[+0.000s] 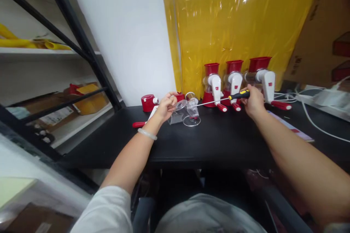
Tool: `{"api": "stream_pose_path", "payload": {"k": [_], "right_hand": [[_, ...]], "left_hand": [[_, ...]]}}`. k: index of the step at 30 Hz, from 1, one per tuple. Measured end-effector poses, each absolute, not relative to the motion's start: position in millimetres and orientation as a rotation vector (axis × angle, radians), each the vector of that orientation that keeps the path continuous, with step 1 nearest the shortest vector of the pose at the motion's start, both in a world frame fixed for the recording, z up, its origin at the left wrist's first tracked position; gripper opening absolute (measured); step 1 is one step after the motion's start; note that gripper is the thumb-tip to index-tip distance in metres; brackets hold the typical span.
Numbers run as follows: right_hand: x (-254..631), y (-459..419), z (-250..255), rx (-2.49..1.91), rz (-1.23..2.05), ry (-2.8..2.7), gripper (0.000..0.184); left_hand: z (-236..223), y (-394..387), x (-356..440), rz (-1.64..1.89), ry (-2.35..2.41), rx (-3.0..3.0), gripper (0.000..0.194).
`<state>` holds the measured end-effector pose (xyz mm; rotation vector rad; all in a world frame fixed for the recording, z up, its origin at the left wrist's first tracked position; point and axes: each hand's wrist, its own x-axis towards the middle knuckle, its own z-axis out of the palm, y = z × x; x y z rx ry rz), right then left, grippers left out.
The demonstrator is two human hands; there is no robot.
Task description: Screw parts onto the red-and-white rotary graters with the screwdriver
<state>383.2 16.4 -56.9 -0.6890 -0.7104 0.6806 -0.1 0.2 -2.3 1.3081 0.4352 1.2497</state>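
Note:
My right hand (253, 101) is wrapped round the black and yellow handle of a screwdriver (240, 95). Its long shaft points left, with the tip close to a clear plastic grater part (193, 110) on the table. My left hand (167, 106) hovers beside the loose parts with its fingers curled together; whatever they pinch, if anything, is too small to make out. Behind those fingers shows a red piece (179, 97), partly hidden. A metal grating drum (190, 96) lies by the clear part. Left of my hand are a red grater base (148, 103) and a crank with a red grip (139, 124).
Three assembled red and white rotary graters (217, 88) stand at the back right of the black table (175, 145). Farther right are a flat printed sheet (294, 127), white cables and a white power strip (322, 98). A black-framed shelf (91, 58) rises on the left.

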Motion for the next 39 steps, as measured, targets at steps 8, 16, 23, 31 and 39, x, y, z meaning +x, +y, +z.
{"api": "stream_pose_path", "payload": {"k": [8, 16, 23, 31, 39], "right_hand": [[375.8, 14.4, -57.7, -0.698, 0.623, -0.693, 0.03], [379.0, 14.3, -57.1, -0.655, 0.624, -0.702, 0.023], [379.1, 12.3, -60.1, -0.641, 0.646, -0.751, 0.02], [376.8, 15.9, -56.5, -0.614, 0.627, -0.648, 0.017], [376.3, 14.1, -53.2, -0.644, 0.652, -0.66, 0.041]], "left_hand": [[-4.5, 1.0, 1.6, 1.263, 0.421, 1.331, 0.027], [-3.8, 1.1, 0.8, 1.253, 0.444, 1.3, 0.028], [-2.2, 0.1, 1.2, 1.256, 0.432, 1.299, 0.025], [-0.1, -2.6, 1.9, 1.257, 0.478, 1.234, 0.029], [-0.7, -1.9, 1.0, 1.25, 0.459, 1.259, 0.026]]}}
